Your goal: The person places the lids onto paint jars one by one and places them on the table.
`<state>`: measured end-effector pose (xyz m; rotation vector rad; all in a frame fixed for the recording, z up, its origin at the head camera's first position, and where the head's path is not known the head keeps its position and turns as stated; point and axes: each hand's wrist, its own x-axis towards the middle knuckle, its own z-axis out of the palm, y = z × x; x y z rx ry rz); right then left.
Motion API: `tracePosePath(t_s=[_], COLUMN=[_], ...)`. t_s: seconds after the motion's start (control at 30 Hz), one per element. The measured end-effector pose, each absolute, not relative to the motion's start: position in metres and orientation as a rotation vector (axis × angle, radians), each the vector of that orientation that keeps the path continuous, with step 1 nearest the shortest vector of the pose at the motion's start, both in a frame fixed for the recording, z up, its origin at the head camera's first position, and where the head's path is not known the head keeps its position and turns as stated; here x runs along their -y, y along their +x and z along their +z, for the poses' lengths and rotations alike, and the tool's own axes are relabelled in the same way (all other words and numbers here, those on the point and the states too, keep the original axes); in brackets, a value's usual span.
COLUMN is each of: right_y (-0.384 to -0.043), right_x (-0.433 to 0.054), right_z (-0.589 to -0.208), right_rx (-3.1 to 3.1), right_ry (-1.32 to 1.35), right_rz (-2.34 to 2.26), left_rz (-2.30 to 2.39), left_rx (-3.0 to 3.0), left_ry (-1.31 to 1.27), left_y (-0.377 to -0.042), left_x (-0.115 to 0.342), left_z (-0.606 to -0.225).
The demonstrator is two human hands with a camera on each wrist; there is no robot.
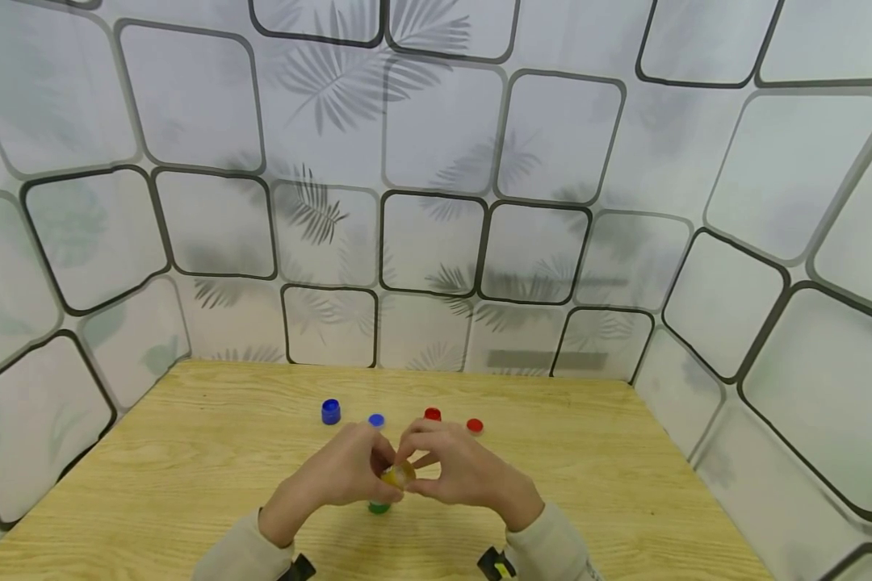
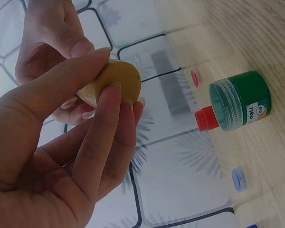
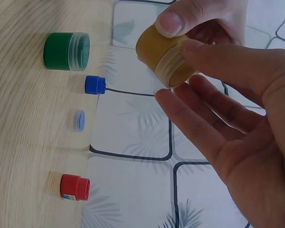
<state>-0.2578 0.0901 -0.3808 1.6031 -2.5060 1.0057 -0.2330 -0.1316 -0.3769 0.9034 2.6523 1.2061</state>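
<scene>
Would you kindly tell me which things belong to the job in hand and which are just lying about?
In the job: yellow jar, held by the left hand and right hand.
Lying about untouched, it seems: green jar, blue jar, blue lid, red jar, red lid.

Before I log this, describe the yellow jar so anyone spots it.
Find the wooden table, then the left hand and right hand above it. Between them is the yellow jar, the only jar held; green jar, blue jar and red jar stand on the table.
</scene>
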Motion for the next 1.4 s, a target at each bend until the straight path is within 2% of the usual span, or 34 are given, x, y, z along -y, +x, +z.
tracePosePath(t_s=[0.93,1.4], right_y=[-0.255,-0.260], right_x=[-0.090,-0.100], right_z=[-0.378,-0.374], right_rx=[2.516,2.464], right_ry=[1.603,1.482], right_rz=[1.021,1.035], left_rz=[1.261,1.236], left_rx=[-2.611,-2.711], left_ry=[0.905,0.867], left_y=[-0.232,-0.240], left_x=[0.130,0.136], left_z=[-0.378,-0.379])
